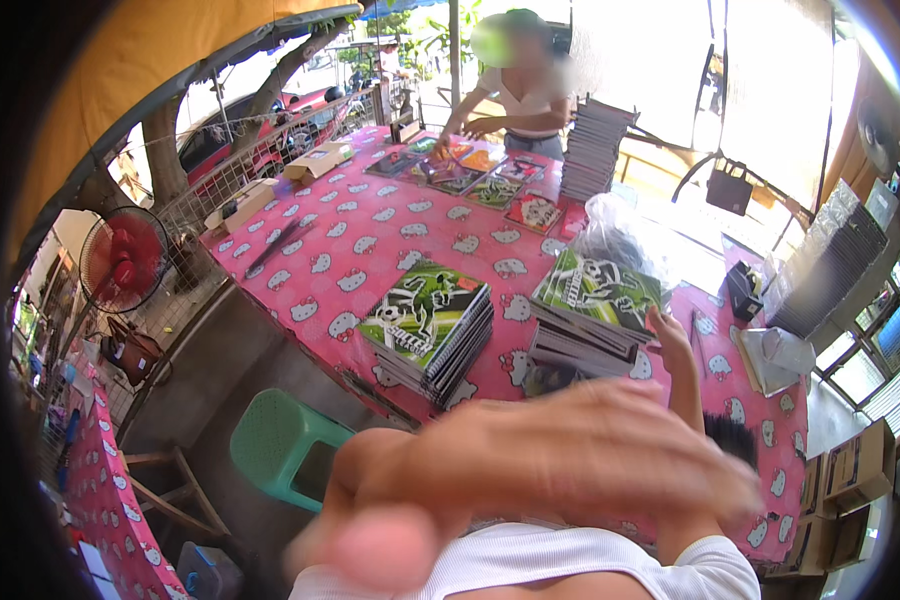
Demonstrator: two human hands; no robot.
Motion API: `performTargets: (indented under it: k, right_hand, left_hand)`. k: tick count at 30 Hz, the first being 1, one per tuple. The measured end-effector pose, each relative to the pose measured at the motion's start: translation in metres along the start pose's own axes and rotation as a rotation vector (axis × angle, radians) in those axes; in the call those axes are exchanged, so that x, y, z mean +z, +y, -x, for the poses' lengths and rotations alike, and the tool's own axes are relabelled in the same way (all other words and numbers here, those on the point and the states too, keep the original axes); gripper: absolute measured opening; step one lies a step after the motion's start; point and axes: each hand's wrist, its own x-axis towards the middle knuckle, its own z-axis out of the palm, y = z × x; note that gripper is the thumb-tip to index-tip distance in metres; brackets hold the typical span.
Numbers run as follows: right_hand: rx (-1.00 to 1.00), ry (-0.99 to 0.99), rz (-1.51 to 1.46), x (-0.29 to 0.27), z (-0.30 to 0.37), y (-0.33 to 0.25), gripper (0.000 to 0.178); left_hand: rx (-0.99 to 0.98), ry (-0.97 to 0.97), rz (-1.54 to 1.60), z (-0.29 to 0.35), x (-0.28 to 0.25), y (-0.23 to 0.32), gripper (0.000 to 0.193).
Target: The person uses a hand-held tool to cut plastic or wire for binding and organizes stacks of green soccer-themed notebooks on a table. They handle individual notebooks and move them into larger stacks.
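Note:
My left hand (570, 460) is raised close in front of me, blurred by motion. Its fingers stretch to the right with the thumb apart, and nothing shows in it. Beyond it, my right hand (667, 333) grips the right edge of a green spiral notebook (600, 290) with a soccer player on its cover. That notebook lies at a slant on top of a stack of notebooks (580, 347), whose near part is hidden behind my left hand. To the left stands another stack of matching green notebooks (428, 325), its spirals facing right.
Across the pink patterned table (370, 255), a person (530, 95) reaches over laid-out notebooks (490, 190). A tall notebook stack (595, 150) and clear plastic bag (615, 235) stand nearby. A green stool (285, 445), fan (122, 260), and cardboard boxes (855, 460) flank the table.

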Motion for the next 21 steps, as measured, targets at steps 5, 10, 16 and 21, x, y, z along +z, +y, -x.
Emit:
performTargets:
  k: [5, 10, 16, 21]
  right_hand:
    - [0.059, 0.032, -0.039, 0.000, -0.013, 0.009, 0.055]
    - [-0.053, 0.039, 0.128, -0.003, -0.016, -0.004, 0.035]
    - [-0.452, 0.565, 0.651, -0.008, -0.023, -0.009, 0.047]
    - [-0.834, 0.608, 0.435, -0.014, 0.024, 0.033, 0.039]
  left_hand:
    - [-0.067, -0.109, 0.103, 0.007, 0.067, -0.033, 0.070]
    - [-0.408, -0.657, -0.072, -0.002, 0.058, -0.063, 0.057]
    - [-1.091, -0.180, -1.316, 0.125, -0.001, -0.161, 0.078]
    - [-0.831, 0.290, -0.729, 0.235, -0.031, -0.203, 0.078]
